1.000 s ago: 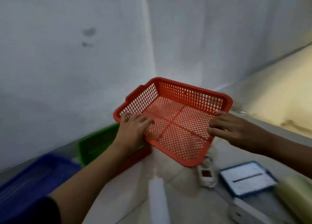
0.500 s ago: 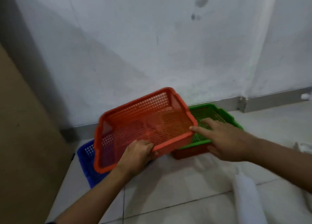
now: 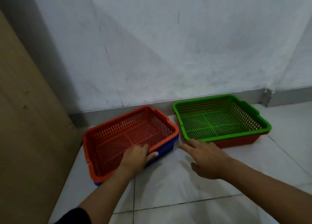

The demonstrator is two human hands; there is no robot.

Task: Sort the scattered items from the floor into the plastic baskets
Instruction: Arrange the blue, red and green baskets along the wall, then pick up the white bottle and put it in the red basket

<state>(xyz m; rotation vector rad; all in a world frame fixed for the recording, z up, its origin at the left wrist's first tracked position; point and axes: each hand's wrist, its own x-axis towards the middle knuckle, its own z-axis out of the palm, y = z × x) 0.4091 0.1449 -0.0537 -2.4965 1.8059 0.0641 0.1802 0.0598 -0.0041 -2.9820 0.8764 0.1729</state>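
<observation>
An orange-red mesh basket (image 3: 118, 122) sits nested in a blue basket (image 3: 166, 146) on the tiled floor by the wall. My left hand (image 3: 136, 157) grips the near rim of the orange-red basket, fingers inside and thumb outside. To the right, a green basket (image 3: 211, 103) rests nested in another red basket (image 3: 239, 141). My right hand (image 3: 205, 157) hovers flat with fingers spread, just in front of the green basket's near left corner, holding nothing. All baskets look empty. No scattered items are in view.
A white wall (image 3: 168, 54) with a grey baseboard runs behind the baskets. A brown wooden panel (image 3: 25, 122) stands close on the left. White floor tiles (image 3: 185, 198) spread in front of the baskets.
The orange-red basket has come down from the air and now sits inside the blue one. My right hand has let go of it. The view has swung left and downward.
</observation>
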